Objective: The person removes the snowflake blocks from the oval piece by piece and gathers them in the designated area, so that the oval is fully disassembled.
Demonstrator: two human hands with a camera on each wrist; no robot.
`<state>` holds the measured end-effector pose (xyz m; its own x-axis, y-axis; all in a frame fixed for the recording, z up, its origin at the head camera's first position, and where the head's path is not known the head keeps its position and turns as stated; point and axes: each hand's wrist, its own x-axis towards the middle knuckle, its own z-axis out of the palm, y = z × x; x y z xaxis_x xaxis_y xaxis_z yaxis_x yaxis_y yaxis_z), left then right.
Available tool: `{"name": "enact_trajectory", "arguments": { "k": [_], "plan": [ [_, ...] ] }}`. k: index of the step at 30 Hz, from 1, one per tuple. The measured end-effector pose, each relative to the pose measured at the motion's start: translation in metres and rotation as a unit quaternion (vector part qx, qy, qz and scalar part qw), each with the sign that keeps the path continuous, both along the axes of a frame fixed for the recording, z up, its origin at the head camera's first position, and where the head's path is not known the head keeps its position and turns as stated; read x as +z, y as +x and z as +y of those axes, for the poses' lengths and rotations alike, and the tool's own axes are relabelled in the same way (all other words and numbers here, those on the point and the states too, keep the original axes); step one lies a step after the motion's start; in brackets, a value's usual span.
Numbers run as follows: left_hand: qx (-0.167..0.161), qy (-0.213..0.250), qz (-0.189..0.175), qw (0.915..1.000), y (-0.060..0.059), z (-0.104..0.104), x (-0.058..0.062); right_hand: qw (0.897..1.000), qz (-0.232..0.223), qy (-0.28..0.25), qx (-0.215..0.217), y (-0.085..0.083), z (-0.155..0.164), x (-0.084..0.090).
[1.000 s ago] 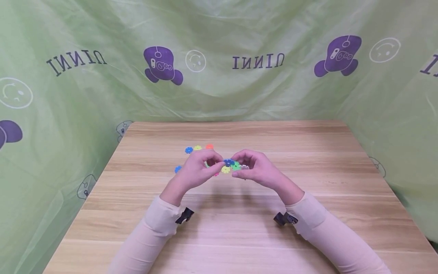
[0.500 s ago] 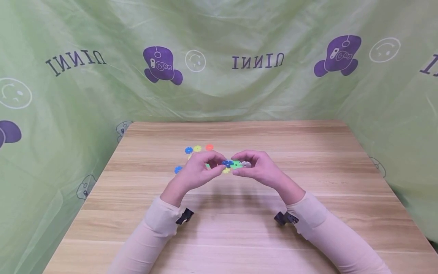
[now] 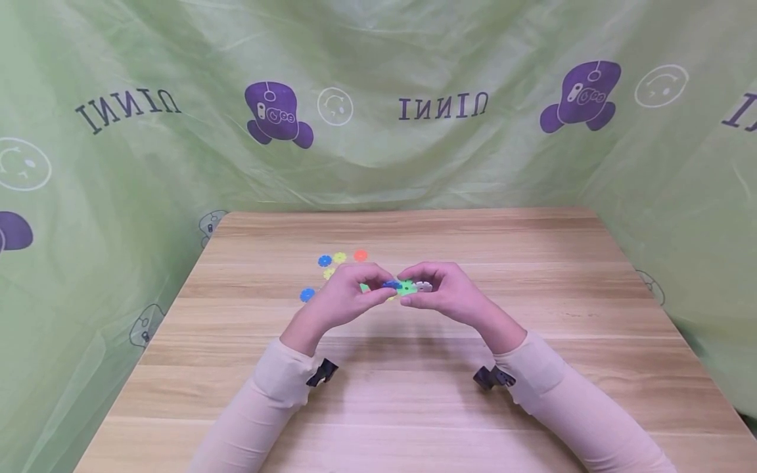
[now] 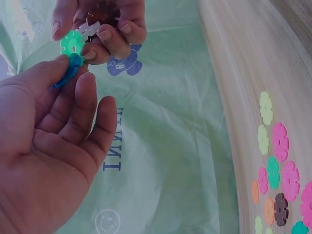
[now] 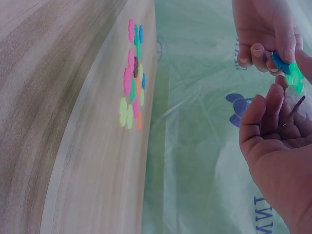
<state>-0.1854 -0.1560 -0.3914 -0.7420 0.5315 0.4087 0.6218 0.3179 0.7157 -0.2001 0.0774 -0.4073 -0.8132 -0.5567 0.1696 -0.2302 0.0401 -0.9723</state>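
Note:
Both hands meet above the middle of the wooden table point(image 3: 532, 276). My left hand point(image 3: 378, 288) pinches a blue notched disc point(image 3: 390, 284) between thumb and forefinger. My right hand point(image 3: 409, 294) holds a small cluster: a green disc point(image 3: 407, 287) with a white disc point(image 3: 422, 286) joined behind it. The blue disc's edge touches the green one. In the left wrist view the blue disc point(image 4: 66, 75) sits just below the green disc point(image 4: 72, 43), with the white disc point(image 4: 92, 29) and a dark piece behind. The right wrist view shows the blue disc point(image 5: 280, 62) against the green disc point(image 5: 294, 75).
Loose discs lie on the table behind my left hand: blue point(image 3: 324, 261), yellow point(image 3: 340, 257), orange point(image 3: 360, 255) and another blue point(image 3: 307, 295). The wrist views show several more in pink, green and orange point(image 4: 275, 175) point(image 5: 134, 73). Green printed sheeting point(image 3: 378, 131) surrounds the table.
The two hands have drawn slightly closer and lower. The blue disc has tilted flatter against the green disc. The yellow disc seen below them earlier is now mostly hidden.

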Motion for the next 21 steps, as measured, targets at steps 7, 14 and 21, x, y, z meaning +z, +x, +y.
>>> {"name": "enact_trajectory", "arguments": {
  "k": [7,14,21],
  "plan": [
    [-0.003,-0.004,-0.006,1.0,0.0003,-0.0008,0.0007,1.0,0.005,0.008,-0.001,0.0006,0.0001,-0.0002],
    [-0.007,-0.004,-0.001,1.0,-0.0003,-0.0008,-0.0005,1.0,0.008,0.011,0.001,0.0011,-0.0003,-0.0002],
    [-0.005,-0.01,0.0,0.9999,0.0005,-0.0012,0.0008,1.0,0.005,0.013,0.007,0.001,-0.0003,-0.0009]
  ]
}}
